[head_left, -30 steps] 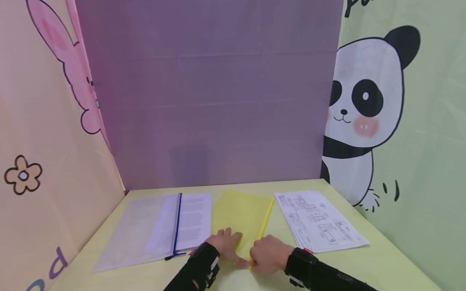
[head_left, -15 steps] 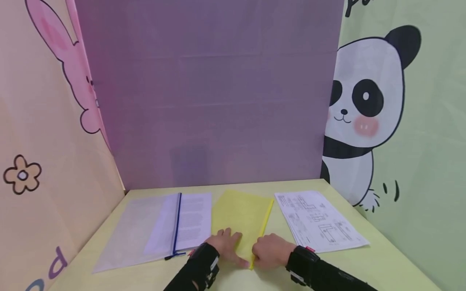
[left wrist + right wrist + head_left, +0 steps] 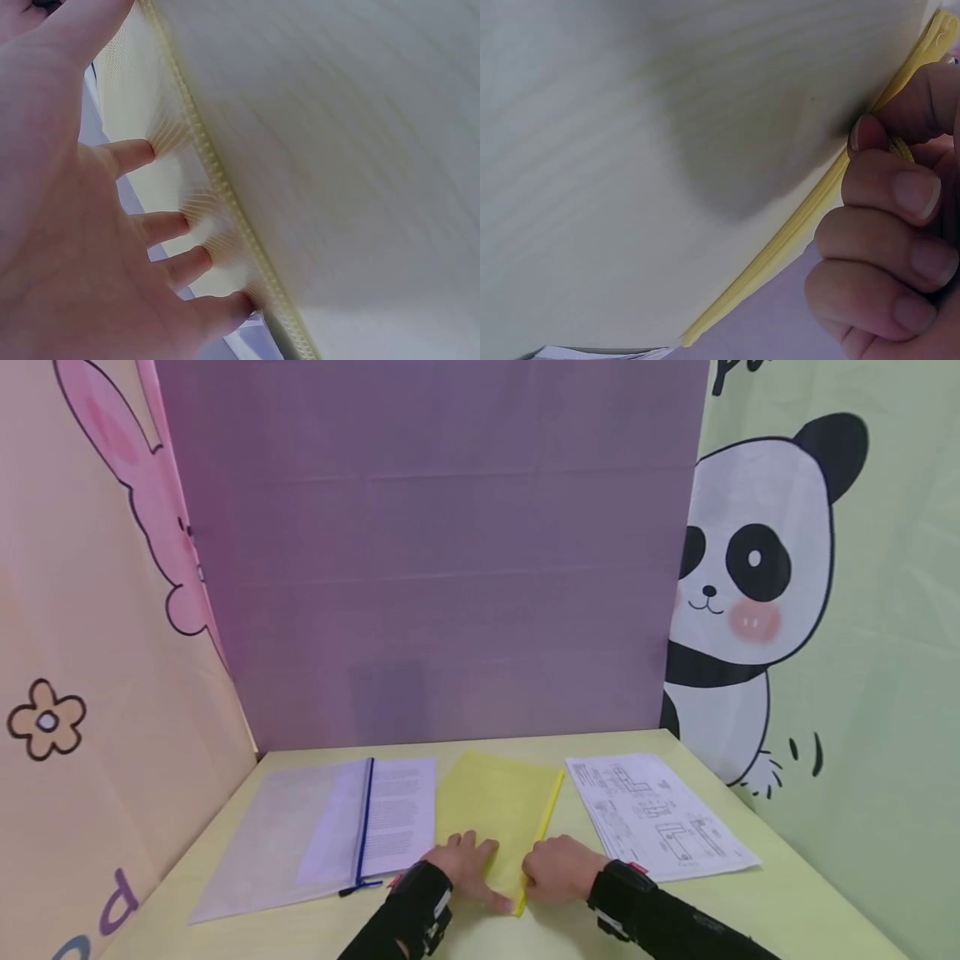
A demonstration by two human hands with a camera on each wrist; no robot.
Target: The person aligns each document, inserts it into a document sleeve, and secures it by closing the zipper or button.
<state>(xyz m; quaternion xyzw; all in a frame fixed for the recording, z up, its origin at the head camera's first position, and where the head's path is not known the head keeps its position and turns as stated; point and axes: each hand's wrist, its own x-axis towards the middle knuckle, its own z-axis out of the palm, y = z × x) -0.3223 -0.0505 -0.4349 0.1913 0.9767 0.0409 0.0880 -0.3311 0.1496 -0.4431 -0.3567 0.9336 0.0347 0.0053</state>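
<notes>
On the left, a pink rabbit [image 3: 142,477] and a small flower [image 3: 47,721] are decorating a pale wall [image 3: 97,810]. Beside it, a clear folder [image 3: 262,835] with a blue zipper [image 3: 365,818] is lying flat on the light table [image 3: 780,910]. Printed sheets [image 3: 401,814] are showing through it and reaching out past the zipper; whether they are lying inside or beneath, one cannot tell.

Next, the person's left hand [image 3: 467,870] is resting on the near part of a yellow folder [image 3: 491,793], its fingers spreading apart and the tips pressing creases into the mesh, while the thumb is pointing toward the near corner. The yellow folder itself is lying in the middle of the table, a purple panel [image 3: 450,568] standing behind.

Along its right edge a yellow zipper [image 3: 551,802] is running, and there the right hand [image 3: 564,868] is pinching at the strip between thumb and forefinger, the other fingers curling in; the exact piece being pinched is mostly hidden.

Farther right, a stack of sheets with line drawings [image 3: 660,818] is lying well apart from the folder. A printed panda [image 3: 750,560] is peering from the green wall [image 3: 885,693].
</notes>
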